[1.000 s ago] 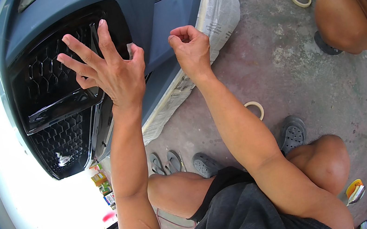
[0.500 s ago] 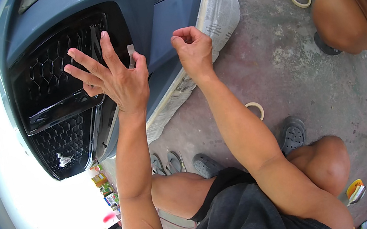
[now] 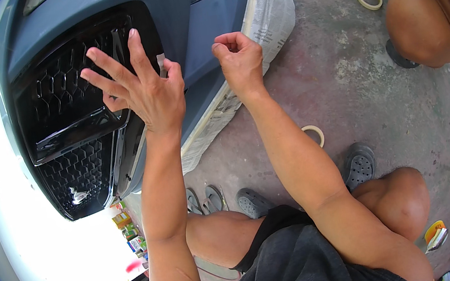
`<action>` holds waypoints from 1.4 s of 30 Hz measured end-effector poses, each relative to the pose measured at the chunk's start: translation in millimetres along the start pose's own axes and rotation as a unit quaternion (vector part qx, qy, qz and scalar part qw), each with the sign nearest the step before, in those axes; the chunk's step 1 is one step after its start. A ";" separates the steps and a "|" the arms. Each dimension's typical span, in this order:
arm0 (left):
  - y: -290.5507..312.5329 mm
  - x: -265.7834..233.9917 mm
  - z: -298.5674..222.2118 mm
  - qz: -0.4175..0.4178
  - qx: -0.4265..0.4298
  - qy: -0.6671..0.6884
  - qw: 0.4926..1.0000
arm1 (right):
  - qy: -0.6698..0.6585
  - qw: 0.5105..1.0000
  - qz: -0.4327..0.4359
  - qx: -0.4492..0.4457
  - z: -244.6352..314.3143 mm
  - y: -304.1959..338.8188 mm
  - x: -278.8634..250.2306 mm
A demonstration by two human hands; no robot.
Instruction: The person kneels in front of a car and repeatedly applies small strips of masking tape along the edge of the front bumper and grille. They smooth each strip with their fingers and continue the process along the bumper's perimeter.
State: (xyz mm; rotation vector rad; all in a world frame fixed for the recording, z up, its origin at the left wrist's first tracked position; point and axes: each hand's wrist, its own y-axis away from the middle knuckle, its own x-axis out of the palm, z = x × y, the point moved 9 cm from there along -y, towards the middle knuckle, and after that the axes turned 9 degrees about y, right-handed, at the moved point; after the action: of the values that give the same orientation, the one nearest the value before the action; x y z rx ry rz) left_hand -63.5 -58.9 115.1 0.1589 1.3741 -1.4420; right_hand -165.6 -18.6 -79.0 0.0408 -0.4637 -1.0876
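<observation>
Showing one short, pale, narrow strip, apparently tape, lying just beyond the left thumb tip, extending lengthwise roughly away from the wrist; leaving contact impossible to tell. Placing nearest to it one bare left hand, spreading open fingers before a glossy black honeycomb grille panel. Setting farther to the strip's right one bare right hand, curling closed, thumb against forefinger, before a blue-grey car bumper, hiding anything pinched within.

Dark print, too small for sure reading, on the pale newspaper and the orange-yellow label
</observation>
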 end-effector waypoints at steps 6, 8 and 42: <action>17.4 -4.4 7.4 0.009 0.019 0.009 1.000 | -0.007 1.000 -0.006 0.006 -1.9 -4.6 -5.1; 22.3 -6.6 10.9 0.011 0.020 0.008 1.000 | -0.007 1.000 -0.006 0.007 -1.4 -4.2 -5.4; -16.5 -5.4 -3.9 0.062 -0.002 0.000 0.998 | -0.006 1.000 -0.003 0.012 -3.4 -3.0 -3.3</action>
State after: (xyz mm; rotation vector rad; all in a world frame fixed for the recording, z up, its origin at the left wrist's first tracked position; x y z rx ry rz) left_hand -75.5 -57.0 128.1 0.2375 1.3425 -1.3365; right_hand -168.0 -17.8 -83.9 0.0570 -0.4888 -1.0880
